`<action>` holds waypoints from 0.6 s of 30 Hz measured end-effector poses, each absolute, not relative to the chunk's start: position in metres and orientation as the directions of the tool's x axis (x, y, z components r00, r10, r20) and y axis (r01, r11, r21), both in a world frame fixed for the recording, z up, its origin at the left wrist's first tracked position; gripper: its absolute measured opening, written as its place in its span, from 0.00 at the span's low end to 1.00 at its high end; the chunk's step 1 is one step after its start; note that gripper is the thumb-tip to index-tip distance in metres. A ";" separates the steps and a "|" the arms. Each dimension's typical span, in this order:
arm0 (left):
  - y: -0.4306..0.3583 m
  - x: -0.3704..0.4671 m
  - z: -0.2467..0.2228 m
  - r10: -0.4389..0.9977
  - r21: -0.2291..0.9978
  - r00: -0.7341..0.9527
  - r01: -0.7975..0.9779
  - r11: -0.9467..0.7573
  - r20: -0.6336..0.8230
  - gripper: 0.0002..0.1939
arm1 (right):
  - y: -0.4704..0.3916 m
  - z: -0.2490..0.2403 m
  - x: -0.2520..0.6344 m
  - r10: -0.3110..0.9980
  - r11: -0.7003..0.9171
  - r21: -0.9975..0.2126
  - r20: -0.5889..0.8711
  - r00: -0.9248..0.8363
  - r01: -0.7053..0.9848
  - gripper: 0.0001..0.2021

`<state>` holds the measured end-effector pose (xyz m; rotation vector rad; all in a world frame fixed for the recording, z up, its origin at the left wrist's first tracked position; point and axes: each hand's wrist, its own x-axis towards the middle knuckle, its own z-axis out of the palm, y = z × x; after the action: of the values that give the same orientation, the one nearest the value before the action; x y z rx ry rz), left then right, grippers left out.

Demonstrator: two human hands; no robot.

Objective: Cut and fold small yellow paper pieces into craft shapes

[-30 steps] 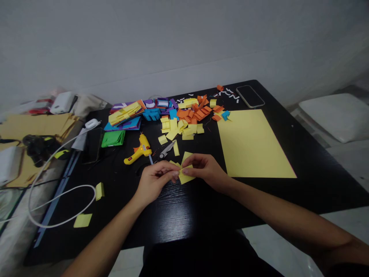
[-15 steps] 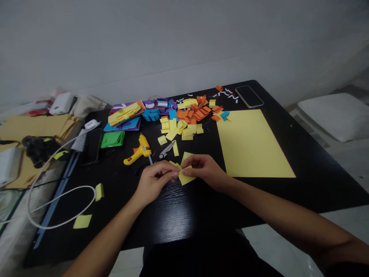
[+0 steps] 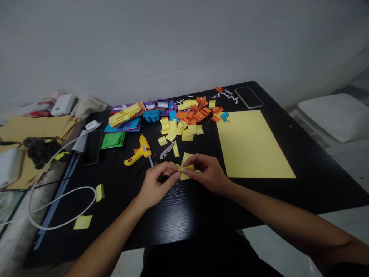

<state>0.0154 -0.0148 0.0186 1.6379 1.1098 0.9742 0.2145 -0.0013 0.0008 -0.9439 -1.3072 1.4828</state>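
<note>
Between my two hands a small piece of yellow paper (image 3: 188, 167) is pinched, standing up as a narrow folded strip. My left hand (image 3: 154, 184) holds its left end between thumb and fingers. The right end is gripped by the thumb and fingers of my right hand (image 3: 211, 175). More yellow paper pieces (image 3: 187, 157) lie just under and behind the fingertips, partly hidden. Beyond my left hand are scissors (image 3: 167, 150), their handles partly covered, and a yellow glue gun (image 3: 140, 150) with a glue stick in it.
Yellow and orange folded papers (image 3: 196, 113) heap at the back, beside stacks of blue, purple and green paper (image 3: 113, 139). A large yellow sheet (image 3: 253, 146) lies to the right, a phone (image 3: 248, 97) behind it. A white cable (image 3: 66, 190) loops at the left.
The yellow piece, flatter before, is now turned up into a narrow fold between my fingertips. Both hands stay in nearly the same place.
</note>
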 end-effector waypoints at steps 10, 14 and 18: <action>-0.016 0.010 0.016 0.913 0.829 0.300 0.406 -0.385 0.277 0.06 | 0.003 0.000 0.215 0.968 -0.057 -0.977 -0.004 -0.253 -0.203 0.13; -0.014 0.007 0.019 0.875 0.760 0.318 0.439 -0.478 0.366 0.04 | 0.006 0.003 0.219 0.965 0.022 -0.988 0.061 -0.256 -0.153 0.12; -0.011 0.002 0.021 0.815 0.677 0.399 0.460 -0.574 0.420 0.03 | 0.006 0.004 0.223 0.929 0.234 -0.971 0.208 -0.308 0.052 0.08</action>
<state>0.0024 -0.0113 0.0207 2.2024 1.0898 1.0378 0.2228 0.0062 0.0040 -0.9404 -1.5946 1.2079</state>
